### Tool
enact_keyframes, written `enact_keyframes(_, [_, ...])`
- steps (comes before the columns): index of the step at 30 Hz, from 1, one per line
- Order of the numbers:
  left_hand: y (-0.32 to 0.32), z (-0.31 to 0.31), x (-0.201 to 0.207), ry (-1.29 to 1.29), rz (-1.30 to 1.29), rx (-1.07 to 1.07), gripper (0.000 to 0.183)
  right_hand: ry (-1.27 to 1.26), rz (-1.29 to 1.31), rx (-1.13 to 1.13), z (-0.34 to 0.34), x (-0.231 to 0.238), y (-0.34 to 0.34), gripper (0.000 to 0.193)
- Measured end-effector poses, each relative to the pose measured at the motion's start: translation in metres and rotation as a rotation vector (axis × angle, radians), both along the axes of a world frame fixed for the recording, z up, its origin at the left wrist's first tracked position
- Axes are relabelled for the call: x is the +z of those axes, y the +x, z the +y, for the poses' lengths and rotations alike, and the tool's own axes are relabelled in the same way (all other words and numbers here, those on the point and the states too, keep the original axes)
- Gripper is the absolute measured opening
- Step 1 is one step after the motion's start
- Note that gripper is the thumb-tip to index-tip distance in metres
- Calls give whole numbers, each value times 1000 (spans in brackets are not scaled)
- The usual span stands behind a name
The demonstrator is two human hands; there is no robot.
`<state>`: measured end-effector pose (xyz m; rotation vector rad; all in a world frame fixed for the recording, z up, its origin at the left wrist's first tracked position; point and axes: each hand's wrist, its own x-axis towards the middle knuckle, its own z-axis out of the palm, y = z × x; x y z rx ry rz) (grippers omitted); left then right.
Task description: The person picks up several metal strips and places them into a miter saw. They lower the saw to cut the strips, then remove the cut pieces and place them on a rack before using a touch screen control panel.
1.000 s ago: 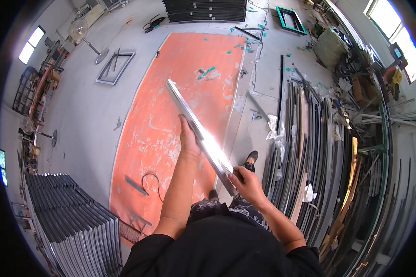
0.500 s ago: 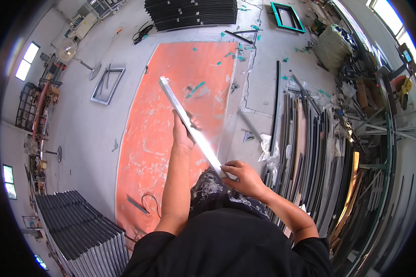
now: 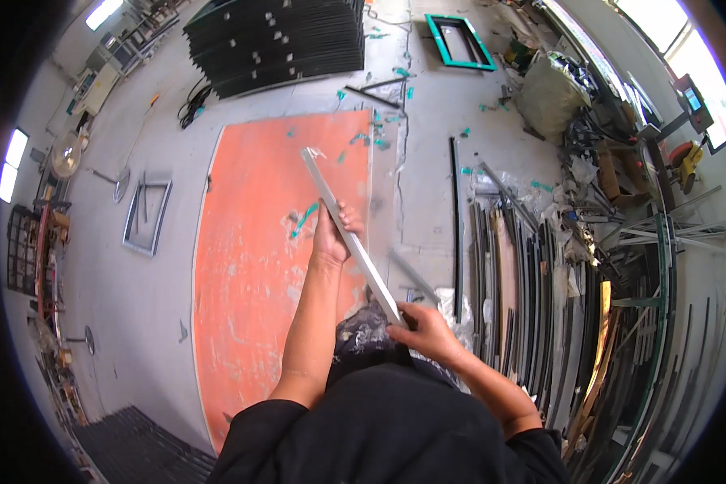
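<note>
A long silvery metal profile (image 3: 361, 256) slants across in front of me, its far end up and to the left, its near end close to my lap. My left hand (image 3: 331, 235) supports it around the middle, with the fingers curled past its right side. At the near end, my right hand (image 3: 425, 329) grips the profile between thumb and fingers. A bit of whitish film seems to cling to the far tip. Beneath it lies an orange-red sheet (image 3: 250, 266) on the floor, scuffed with pale marks.
Black frames (image 3: 278, 48) are stacked high ahead. Many long profiles (image 3: 532, 298) lie along the right, near a bulging sack (image 3: 555, 97). A green-edged frame (image 3: 460, 42) rests far right of the stack, a grey frame (image 3: 148, 216) on the left floor. Dark ribbed pieces (image 3: 141, 444) sit lower left.
My view has tipped up and shifted right, so the floor things appear lower and further left. Both hands keep hold of the profile, which now stands somewhat steeper.
</note>
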<state>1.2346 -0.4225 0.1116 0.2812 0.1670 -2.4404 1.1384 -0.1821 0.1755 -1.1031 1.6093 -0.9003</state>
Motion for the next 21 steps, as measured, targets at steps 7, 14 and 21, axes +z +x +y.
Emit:
enact_keyframes(7, [-84,-120,-4,34,-134,-124,40,115,-676,-208,-115,8,-57,34])
enact_keyframes(14, [-168,-206,-49,251,-43,-168,24,208,-1168,-267,-209,-9,-159,42])
enact_keyframes(21, [-298,-294,-65,103,-307,2,38,127,-802,-283,-297,-35,-321,47])
